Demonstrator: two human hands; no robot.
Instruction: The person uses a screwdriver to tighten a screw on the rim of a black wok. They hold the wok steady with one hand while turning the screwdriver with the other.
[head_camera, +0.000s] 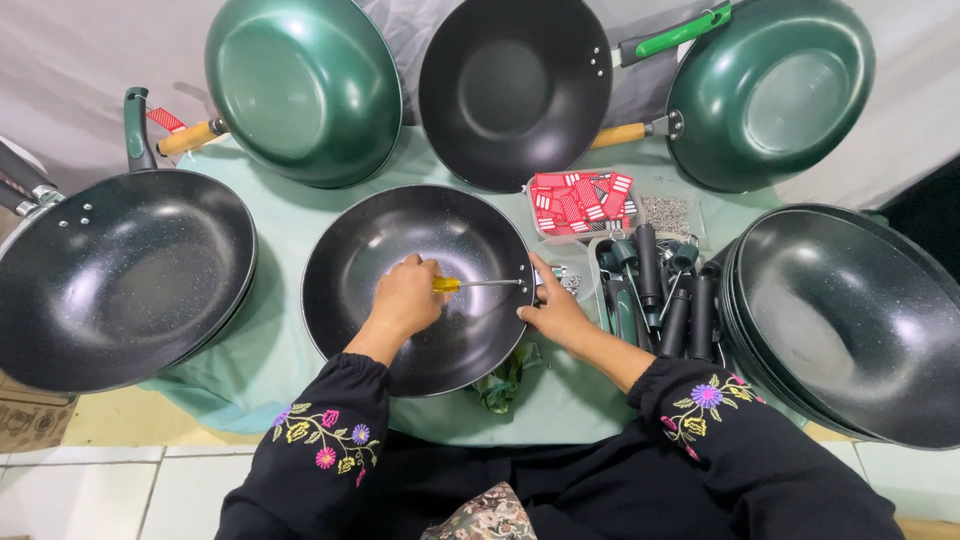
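Here, a screwdriver (470, 284) is clamped in the left hand (405, 297) inside the pan (418, 288) on the counter (285, 215), its tip at the rim. That rim is pinched by the right hand (556, 313) beside loose handles (660, 290).

- Pan (400, 250) under the hands: black inside, glossy, finely speckled coating.
- Screwdriver (470, 284): clear yellow plastic handle, bright metal shaft.
- Upturned pans (300, 85): green outside, smooth, satin sheen.
- Pan handle (190, 137): pale wood, matt.
- Loose handles (650, 265): dark plastic, slightly shiny.
- Table cloth (280, 215): pale green fabric, matt.
- Sleeves (320, 430): black cloth, embroidered flowers.
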